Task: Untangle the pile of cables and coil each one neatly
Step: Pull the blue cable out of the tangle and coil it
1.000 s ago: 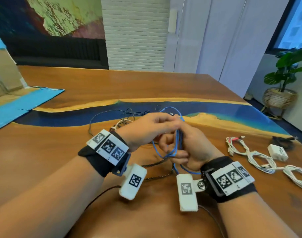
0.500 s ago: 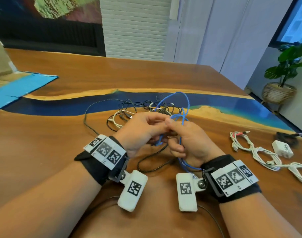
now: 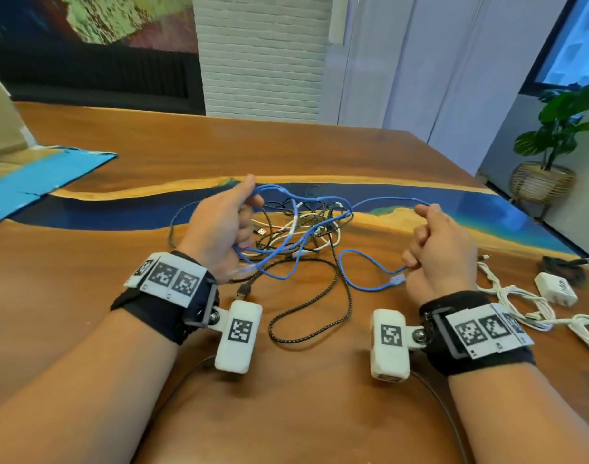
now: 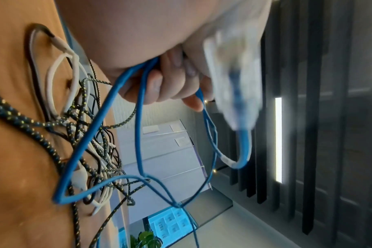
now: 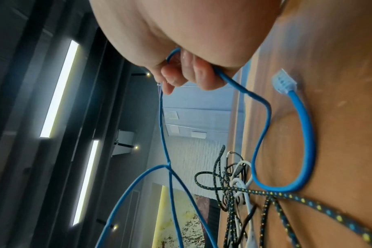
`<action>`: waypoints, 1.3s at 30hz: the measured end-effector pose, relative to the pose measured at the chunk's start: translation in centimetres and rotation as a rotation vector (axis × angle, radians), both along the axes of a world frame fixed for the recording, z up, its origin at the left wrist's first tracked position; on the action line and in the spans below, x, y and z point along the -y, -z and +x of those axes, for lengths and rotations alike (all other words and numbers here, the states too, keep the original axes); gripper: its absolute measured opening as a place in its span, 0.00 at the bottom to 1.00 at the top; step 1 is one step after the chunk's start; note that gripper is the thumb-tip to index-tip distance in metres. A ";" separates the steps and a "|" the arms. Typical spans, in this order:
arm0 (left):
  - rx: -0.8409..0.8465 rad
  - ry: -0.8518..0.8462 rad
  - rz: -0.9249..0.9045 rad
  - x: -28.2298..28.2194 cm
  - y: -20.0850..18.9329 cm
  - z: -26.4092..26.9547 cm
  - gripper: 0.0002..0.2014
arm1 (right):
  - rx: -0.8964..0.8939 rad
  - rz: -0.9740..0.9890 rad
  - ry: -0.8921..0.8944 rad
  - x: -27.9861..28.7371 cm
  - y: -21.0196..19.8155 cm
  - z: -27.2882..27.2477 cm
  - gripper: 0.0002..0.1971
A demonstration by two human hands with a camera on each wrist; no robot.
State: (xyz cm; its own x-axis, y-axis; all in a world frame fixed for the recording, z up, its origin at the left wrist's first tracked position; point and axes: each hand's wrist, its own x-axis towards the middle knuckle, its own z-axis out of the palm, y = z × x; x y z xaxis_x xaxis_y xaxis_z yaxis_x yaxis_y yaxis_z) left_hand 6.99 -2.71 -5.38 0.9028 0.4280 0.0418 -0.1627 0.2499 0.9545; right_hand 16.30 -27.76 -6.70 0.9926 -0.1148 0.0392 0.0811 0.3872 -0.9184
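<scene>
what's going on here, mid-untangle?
Yes. A person is working a blue cable out of a tangled pile of black braided and white cables on the wooden table. The left hand grips several blue loops, the right hand pinches another stretch, and the cable spans between them, crossing itself. One clear plug end lies by the right hand. Some white cables lie off to the right.
</scene>
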 end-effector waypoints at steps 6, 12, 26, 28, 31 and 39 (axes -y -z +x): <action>0.052 0.107 0.114 0.7 0.2 -0.3 0.17 | 0.063 -0.343 -0.075 -1.4 0.2 -0.6 0.19; 0.031 0.173 0.285 1.7 0.6 -0.4 0.16 | 0.397 -0.392 -0.243 -1.8 -1.0 -2.2 0.23; 0.005 0.000 0.058 2.6 0.0 -0.1 0.12 | 0.473 -0.657 -0.483 -2.5 -0.6 -3.4 0.13; 0.031 -0.079 -0.054 2.0 0.0 0.1 0.11 | 0.427 -0.646 -0.420 -2.5 -0.6 -3.0 0.15; 0.085 -0.135 -0.131 1.5 0.1 0.1 0.15 | 0.279 -0.569 -0.303 -2.3 -0.4 -2.0 0.15; 0.179 -0.033 -0.193 -0.2 -1.3 -0.6 0.16 | -0.061 -0.236 -0.009 0.2 0.5 1.1 0.13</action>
State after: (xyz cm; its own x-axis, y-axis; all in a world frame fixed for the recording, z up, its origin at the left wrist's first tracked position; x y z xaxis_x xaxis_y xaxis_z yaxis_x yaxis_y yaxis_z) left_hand 6.38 -2.56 -4.06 0.8738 0.4726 0.1143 -0.3357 0.4162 0.8450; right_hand 17.43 -27.99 -7.22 0.9950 -0.1002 0.0039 0.0202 0.1613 -0.9867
